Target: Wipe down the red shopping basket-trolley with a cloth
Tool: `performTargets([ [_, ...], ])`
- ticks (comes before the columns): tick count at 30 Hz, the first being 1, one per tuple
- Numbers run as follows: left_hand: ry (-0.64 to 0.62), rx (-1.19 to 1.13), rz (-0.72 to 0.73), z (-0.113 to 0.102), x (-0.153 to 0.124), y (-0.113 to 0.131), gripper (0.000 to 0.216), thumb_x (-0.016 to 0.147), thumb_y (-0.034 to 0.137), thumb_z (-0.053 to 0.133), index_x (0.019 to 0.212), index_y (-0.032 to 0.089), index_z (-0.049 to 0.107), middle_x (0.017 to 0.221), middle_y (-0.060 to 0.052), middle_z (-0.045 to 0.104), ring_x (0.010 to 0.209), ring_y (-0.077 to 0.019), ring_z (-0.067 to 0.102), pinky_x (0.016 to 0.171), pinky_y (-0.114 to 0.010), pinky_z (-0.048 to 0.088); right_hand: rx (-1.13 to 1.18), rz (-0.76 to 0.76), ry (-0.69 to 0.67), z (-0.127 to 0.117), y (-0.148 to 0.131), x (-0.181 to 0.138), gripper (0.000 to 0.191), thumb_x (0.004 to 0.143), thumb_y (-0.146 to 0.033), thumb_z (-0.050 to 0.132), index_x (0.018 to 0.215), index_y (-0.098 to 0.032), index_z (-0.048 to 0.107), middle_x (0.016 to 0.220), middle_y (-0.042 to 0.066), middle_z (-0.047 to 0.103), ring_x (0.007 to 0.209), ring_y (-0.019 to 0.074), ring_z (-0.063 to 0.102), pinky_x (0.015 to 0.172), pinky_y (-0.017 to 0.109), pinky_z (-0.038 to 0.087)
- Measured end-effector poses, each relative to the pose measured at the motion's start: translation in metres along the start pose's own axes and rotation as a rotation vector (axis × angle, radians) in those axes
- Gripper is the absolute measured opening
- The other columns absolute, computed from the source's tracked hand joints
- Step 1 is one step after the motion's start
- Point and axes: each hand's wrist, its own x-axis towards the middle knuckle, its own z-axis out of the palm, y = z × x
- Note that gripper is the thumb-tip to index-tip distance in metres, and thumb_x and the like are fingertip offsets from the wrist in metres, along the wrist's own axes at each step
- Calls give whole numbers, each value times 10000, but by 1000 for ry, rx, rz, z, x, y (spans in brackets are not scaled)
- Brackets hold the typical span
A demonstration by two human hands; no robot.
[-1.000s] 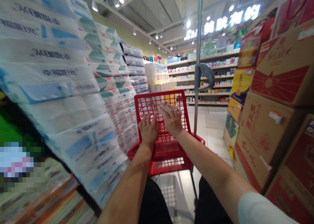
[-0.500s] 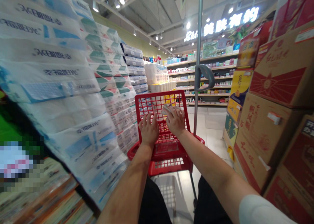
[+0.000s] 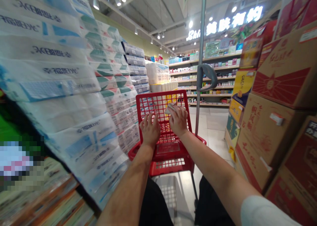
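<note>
A red shopping cart (image 3: 184, 113) with a grid-like plastic panel stands right in front of me. My left hand (image 3: 150, 129) is at the left part of this panel, its fingers apart and slightly bent, with nothing visible in it. Farther right, my right hand (image 3: 178, 121) is closed over a crumpled pale cloth (image 3: 170, 109), against the same panel. Most of the cloth is hidden under the fingers. From the cart's right side rises a metal pole (image 3: 201, 31) that carries a grey loop handle (image 3: 209, 77).
Tall stacks of wrapped tissue packs (image 3: 61, 74) line the left side. Cardboard boxes (image 3: 279, 72) are piled close on the right. Beyond the cart, shelves (image 3: 215, 69) hold many small packages. A tiled floor (image 3: 214, 130) runs between.
My right hand has shifted slightly to the right with the cloth, whose visible part has changed shape. My left hand stays nearly in place.
</note>
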Motion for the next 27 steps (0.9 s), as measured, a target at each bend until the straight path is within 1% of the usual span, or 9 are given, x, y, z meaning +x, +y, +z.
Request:
performTargets([
  [2,0,9,-1,0,0,0,463,896,237,438,1356,219,486,1376,-125,503,1342,-297,354,1011,-463,310,9,0,22,0,1,1,434,880,-132,432,1286,-240,539,1336,64,530,1275,239,390,1084,461,278],
  [5,-9,19,-5,-1,0,1,466,893,235,442,1356,221,487,1378,-125,500,1342,-299,352,1013,-466,305,6,42,110,0,2,2,432,896,-120,389,1305,-195,511,1352,105,504,1279,231,398,1068,451,317],
  [9,-8,21,-5,-2,0,1,462,897,242,437,1357,226,487,1380,-120,500,1344,-299,348,1015,-465,301,-17,-56,76,0,4,3,419,921,-113,352,1294,-208,519,1316,90,534,1291,222,401,1080,445,316],
  [10,-5,22,-5,-2,0,1,461,899,243,435,1356,227,488,1380,-120,501,1343,-299,348,1013,-465,302,-26,-47,80,0,4,3,414,928,-120,349,1294,-213,518,1317,89,534,1289,223,404,1078,448,317],
  [13,-1,25,-5,-2,0,1,455,903,241,429,1353,226,490,1377,-118,504,1340,-300,352,1006,-469,305,-62,91,173,-1,6,4,387,944,-155,356,1296,-207,508,1328,116,519,1272,239,416,1046,464,339],
  [14,-2,24,-3,-2,-1,1,455,903,240,428,1353,226,490,1376,-116,505,1337,-300,355,1003,-470,306,-67,112,185,-2,7,4,381,946,-161,362,1295,-205,507,1330,121,517,1271,240,415,1041,464,342],
  [19,-4,15,-3,-2,0,1,454,901,242,431,1350,221,493,1375,-117,505,1335,-299,357,1006,-468,308,-5,-43,76,-3,7,4,395,921,-119,377,1278,-206,520,1323,100,529,1296,208,395,1090,444,303],
  [24,-11,15,-5,-2,0,1,463,901,247,432,1360,228,481,1378,-119,503,1336,-300,357,1004,-470,308,-8,101,214,-3,16,4,401,913,-122,361,1263,-208,537,1321,114,507,1271,222,396,1060,442,336],
  [27,-15,15,-11,-2,0,1,460,899,245,432,1355,229,488,1382,-118,501,1339,-301,355,1012,-473,298,-25,88,173,-5,19,2,391,902,-120,371,1226,-221,564,1301,96,523,1244,224,408,1048,445,339],
])
